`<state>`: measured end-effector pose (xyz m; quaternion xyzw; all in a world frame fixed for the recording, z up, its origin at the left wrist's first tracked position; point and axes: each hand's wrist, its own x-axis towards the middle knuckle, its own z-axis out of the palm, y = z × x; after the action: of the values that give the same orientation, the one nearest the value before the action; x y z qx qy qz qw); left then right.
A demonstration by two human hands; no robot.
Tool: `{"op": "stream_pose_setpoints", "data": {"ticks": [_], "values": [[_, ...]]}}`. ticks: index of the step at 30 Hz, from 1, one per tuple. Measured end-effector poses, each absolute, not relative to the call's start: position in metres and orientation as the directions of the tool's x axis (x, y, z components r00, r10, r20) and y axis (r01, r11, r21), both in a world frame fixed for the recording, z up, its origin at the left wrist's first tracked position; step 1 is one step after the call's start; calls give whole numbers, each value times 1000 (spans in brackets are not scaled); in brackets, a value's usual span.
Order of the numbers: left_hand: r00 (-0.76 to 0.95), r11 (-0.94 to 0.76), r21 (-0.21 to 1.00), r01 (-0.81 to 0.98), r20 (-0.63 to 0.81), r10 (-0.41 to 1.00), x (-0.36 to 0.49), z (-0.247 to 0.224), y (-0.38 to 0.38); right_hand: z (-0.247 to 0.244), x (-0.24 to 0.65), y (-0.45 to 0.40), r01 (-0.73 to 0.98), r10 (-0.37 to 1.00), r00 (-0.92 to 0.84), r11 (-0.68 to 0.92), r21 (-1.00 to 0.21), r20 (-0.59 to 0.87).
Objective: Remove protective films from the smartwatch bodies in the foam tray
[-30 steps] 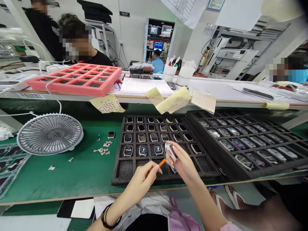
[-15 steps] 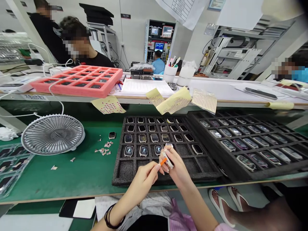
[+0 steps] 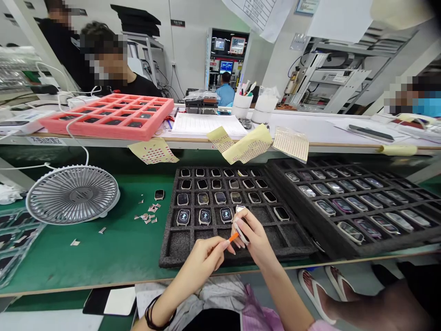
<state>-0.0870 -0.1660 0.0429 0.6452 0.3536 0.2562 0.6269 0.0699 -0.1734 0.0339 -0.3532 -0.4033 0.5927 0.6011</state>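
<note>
My right hand (image 3: 255, 236) is closed around a smartwatch (image 3: 242, 232), tilted on its edge above the black foam tray (image 3: 179, 243). Between the fingertips of my left hand (image 3: 207, 255) is a thin orange stick (image 3: 234, 236), its far end against or very close to the watch's side. My fingers cover much of the watch, and the stick's exact contact point is hidden. Watches with dark screens fill the tray's upper rows; several in the lower row, such as one watch (image 3: 183, 217), show lit faces.
A second foam tray of watches (image 3: 374, 202) lies right. Leftward are a round fan (image 3: 74, 195), a loose watch (image 3: 159, 195), small scraps (image 3: 150, 208) and a clear plastic tray (image 3: 20, 234). A pink foam tray (image 3: 151, 131) rests on the shelf; yellow sticker sheets (image 3: 246, 145) hang below.
My left hand and the orange stick have shifted slightly down relative to the watch. The watch has turned a little in my right hand. The whole view has drifted slightly.
</note>
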Motion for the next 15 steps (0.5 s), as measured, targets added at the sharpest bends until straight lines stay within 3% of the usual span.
{"op": "stream_pose_setpoints", "data": {"ticks": [2,6,9,12,15], "values": [[640,46,990,136,-123,758,-89,43,-165,33,66,-174,-500,995,-86,-9,-866,40],[613,41,996,74,-78,786,-88,40,-169,31,52,-173,-744,972,-236,-193,-640,-18],[596,68,997,22,-68,800,-86,36,-172,29,46,-172,-799,966,-250,-248,-548,-74],[587,99,995,11,-87,805,-87,32,-172,28,46,-172,-798,969,-204,-246,-550,-137],[504,99,995,21,-96,859,-90,31,-167,27,45,-174,-743,985,-61,-151,-651,-159]]}}
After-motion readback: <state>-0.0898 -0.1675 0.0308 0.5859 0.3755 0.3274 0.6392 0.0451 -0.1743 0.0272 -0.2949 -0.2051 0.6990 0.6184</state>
